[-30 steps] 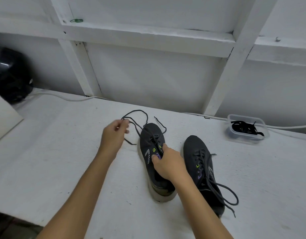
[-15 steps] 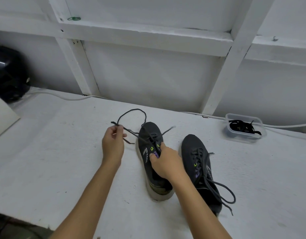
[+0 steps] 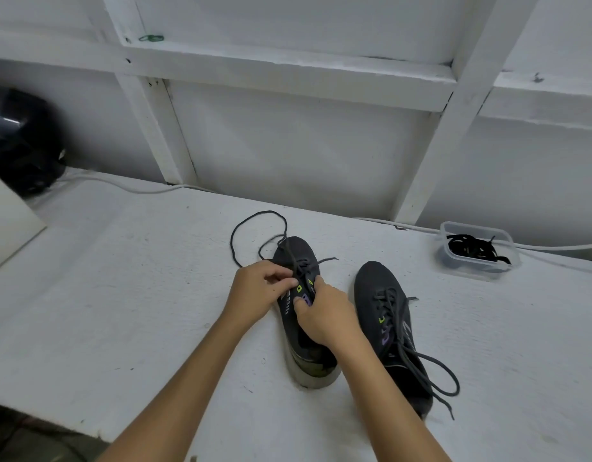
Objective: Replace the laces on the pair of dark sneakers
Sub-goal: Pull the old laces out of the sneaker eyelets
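Two dark sneakers stand toes away from me on the white table (image 3: pixel 121 311). The left sneaker (image 3: pixel 296 261) has a half-loosened dark lace (image 3: pixel 241 228) that loops out past its toe. My left hand (image 3: pixel 258 291) pinches that lace at the eyelets, fingers curled. My right hand (image 3: pixel 324 315) grips the sneaker's tongue and eyelet edge from the right side. The right sneaker (image 3: pixel 388 315) is still laced, its lace ends trailing toward me.
A clear plastic tub (image 3: pixel 476 251) with black laces inside sits at the back right. A white cable (image 3: pixel 128 188) runs along the wall. A black helmet-like object (image 3: pixel 18 138) and a pale board (image 3: pixel 8 225) are at the far left.
My left hand came in from the left and down onto the left sneaker's eyelets. The lace loop settled beyond the toe. My right hand stayed on the shoe.
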A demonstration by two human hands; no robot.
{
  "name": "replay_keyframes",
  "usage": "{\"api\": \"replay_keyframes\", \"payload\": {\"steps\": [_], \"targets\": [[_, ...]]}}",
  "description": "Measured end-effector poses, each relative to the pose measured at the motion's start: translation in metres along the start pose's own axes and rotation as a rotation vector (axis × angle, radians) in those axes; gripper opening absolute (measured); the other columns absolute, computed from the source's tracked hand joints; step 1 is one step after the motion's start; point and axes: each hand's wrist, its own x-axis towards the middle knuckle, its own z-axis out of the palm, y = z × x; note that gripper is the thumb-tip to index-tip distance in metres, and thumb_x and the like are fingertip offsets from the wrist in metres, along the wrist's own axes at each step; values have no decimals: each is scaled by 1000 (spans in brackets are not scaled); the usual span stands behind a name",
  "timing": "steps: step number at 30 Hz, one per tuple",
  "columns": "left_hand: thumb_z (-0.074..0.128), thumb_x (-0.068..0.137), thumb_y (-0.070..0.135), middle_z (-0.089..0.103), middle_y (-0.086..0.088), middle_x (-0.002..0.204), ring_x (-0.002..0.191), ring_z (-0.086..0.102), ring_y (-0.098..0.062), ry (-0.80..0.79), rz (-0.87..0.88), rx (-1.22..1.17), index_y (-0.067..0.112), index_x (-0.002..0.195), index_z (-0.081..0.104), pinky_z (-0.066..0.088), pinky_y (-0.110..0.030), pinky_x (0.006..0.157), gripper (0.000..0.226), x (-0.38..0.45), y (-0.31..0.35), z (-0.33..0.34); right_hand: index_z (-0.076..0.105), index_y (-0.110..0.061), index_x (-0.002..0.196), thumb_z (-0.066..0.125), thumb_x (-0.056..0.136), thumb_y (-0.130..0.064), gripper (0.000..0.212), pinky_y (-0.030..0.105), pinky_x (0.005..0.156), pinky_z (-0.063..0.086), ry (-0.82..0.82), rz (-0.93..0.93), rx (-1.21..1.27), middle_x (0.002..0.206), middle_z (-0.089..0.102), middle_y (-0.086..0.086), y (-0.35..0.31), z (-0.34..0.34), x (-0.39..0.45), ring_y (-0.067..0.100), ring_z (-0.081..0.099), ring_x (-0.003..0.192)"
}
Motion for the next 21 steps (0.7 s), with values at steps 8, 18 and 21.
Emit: {"api": "replay_keyframes", "payload": {"steps": [8,18,21], "targets": [[63,96,38,71,8,82,67,62,7,487,-287,-330,33,91,62,43,-19,61,7,12,3,-19,46,-15,129,46,101,-43,40,35,80,46,-18,6,9,120,60,13,0,-2,-2,34,58,109],[79,84,30,76,13,89,85,69,-4,-38,-147,-177,30,89,79,53,-16,76,5,-5,-13,4,47,-16,123,48,101,-42,34,34,76,43,-4,0,0,117,61,11,0,-1,-2,33,59,105],[75,88,27,74,17,85,83,68,-1,38,-104,-109,27,89,76,51,-13,75,1,0,-9,7,48,-16,124,47,101,-42,35,33,77,43,-4,1,0,118,62,12,0,-2,-2,33,59,106]]}}
